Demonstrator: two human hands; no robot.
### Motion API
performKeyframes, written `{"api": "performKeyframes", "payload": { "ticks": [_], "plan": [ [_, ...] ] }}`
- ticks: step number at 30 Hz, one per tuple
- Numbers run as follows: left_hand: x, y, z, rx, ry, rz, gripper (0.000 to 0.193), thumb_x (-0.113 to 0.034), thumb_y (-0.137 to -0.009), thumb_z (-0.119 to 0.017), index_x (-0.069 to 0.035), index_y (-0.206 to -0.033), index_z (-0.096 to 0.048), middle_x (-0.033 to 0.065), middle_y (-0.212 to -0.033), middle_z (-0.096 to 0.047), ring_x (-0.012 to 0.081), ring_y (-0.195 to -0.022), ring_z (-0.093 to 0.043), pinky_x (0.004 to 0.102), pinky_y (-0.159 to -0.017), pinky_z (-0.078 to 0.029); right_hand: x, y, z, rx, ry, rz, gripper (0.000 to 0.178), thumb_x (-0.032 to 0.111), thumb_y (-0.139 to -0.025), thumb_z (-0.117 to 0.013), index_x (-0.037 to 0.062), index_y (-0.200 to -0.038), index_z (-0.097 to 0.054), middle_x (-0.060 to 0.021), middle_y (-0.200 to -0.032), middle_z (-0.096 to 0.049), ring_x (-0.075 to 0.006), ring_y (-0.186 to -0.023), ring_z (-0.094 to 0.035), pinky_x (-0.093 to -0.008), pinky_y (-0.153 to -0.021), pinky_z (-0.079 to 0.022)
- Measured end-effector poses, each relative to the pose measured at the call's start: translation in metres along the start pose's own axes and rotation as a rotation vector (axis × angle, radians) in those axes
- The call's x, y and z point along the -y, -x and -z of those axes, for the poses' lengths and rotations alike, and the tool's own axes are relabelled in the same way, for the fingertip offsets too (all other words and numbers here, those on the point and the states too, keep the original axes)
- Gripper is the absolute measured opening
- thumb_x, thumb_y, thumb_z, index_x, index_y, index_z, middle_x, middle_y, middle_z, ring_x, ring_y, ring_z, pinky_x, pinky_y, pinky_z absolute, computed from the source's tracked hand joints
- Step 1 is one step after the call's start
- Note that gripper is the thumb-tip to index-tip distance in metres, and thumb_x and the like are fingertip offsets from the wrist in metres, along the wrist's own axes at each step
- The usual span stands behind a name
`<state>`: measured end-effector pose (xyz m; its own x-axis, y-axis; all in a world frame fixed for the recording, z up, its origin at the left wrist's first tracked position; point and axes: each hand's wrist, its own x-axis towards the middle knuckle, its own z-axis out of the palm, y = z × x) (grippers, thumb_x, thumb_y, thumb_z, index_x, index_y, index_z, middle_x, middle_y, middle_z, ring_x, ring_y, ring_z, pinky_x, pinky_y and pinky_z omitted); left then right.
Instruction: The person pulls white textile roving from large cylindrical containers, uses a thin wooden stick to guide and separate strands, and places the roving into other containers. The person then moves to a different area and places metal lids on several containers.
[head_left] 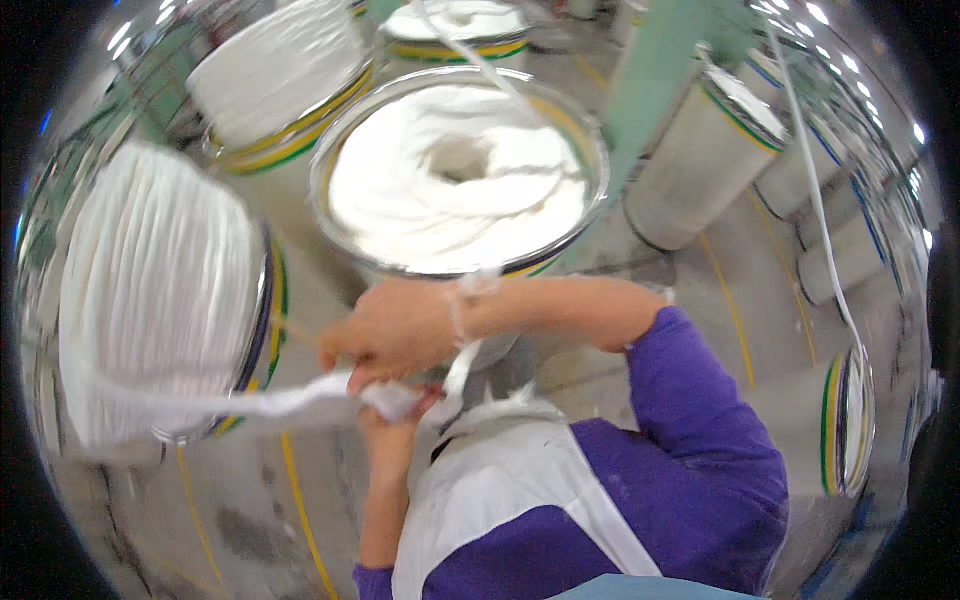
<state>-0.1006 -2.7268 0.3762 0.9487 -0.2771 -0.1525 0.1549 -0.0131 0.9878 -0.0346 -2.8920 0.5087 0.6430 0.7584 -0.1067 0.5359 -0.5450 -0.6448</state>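
A thick, soft white cotton sliver (265, 402) stretches from the left-hand can to my hands. My left hand (385, 425) is closed round it, its fingers partly covered by the fibre. Just above, my right hand (395, 325) reaches across with bent fingers, gripping the sliver from over the top; motion blurs the fingertips. A thin white strand (458, 318) lies across my right wrist, and a piece of sliver (460, 368) hangs below it. Directly beyond my hands stands a big round can (322, 205) filled with coiled white sliver (400, 160) around a central hole.
On the left, a can (262, 330) bulges with folded white sliver (160, 290). Another full can (290, 135) stands at the back left. A green pillar (655, 75) rises behind, beside a tall can (700, 160). At right, a sliver (815, 190) runs down into a can (850, 420).
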Motion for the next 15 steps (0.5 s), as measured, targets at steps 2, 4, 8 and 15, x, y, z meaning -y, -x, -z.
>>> {"api": "performKeyframes", "payload": {
  "ticks": [2,4,8,15],
  "plan": [
    [0.000,0.003,-0.004,-0.007,0.074,-0.085,0.034,0.009,-0.073,-0.069,0.002,-0.103,-0.054,0.0096,-0.086,-0.066,0.0205,-0.082,-0.067,0.0315,-0.076,-0.053,-0.003,0.002,-0.002,-0.062,-0.105,0.217,0.036,0.024,-0.084,-0.064,0.0069,-0.114,-0.056,-0.0077,-0.084,-0.069,-0.0243,-0.081,-0.066,-0.0374,-0.072,-0.047],
    [-0.001,0.005,-0.006,0.006,0.154,-0.116,0.033,0.009,-0.073,-0.069,0.002,-0.101,-0.053,0.0114,-0.085,-0.065,0.0237,-0.080,-0.067,0.0359,-0.075,-0.054,-0.005,0.004,-0.003,-0.108,-0.166,0.300,0.032,0.025,-0.082,-0.067,0.0096,-0.109,-0.058,-0.0072,-0.080,-0.068,-0.0247,-0.078,-0.066,-0.0382,-0.069,-0.047],
    [-0.007,0.009,-0.008,0.113,0.213,-0.184,0.037,0.012,-0.072,-0.067,0.004,-0.105,-0.050,0.0151,-0.083,-0.066,0.0276,-0.078,-0.067,0.0389,-0.072,-0.054,-0.006,0.008,-0.007,-0.142,-0.179,0.277,0.024,0.024,-0.081,-0.068,0.0096,-0.098,-0.061,-0.0076,-0.081,-0.067,-0.0238,-0.078,-0.064,-0.0360,-0.066,-0.046],
    [-0.009,0.011,-0.011,0.219,0.193,-0.256,0.035,0.006,-0.075,-0.068,0.004,-0.106,-0.052,0.0158,-0.087,-0.064,0.0264,-0.077,-0.065,0.0425,-0.069,-0.056,-0.012,0.019,-0.012,-0.170,-0.397,0.357,0.030,0.024,-0.077,-0.075,0.0037,-0.096,-0.064,-0.0057,-0.080,-0.070,-0.0154,-0.073,-0.066,-0.0299,-0.064,-0.048]
  ]
}}
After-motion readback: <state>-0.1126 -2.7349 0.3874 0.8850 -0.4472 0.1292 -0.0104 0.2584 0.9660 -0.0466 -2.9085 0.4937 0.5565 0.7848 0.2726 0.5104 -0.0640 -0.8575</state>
